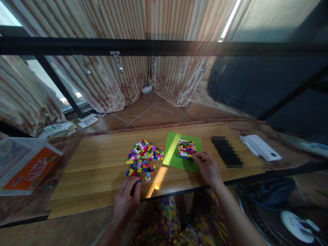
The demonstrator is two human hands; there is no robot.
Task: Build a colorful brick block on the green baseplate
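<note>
Plastic box, eight o'clock, contents indistinct; left hand at loose bricks, right hand at brick build; I can't tell either grip

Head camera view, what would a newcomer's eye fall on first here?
Probably the heap of mixed-colour bricks on the wooden table, with the left hand at its near edge. Next, likely the bright green baseplate to its right, bearing a small multicoloured build, with the right hand at the build's near right corner.

Left hand, fingers curled; right hand farther forward, fingers bent
</note>
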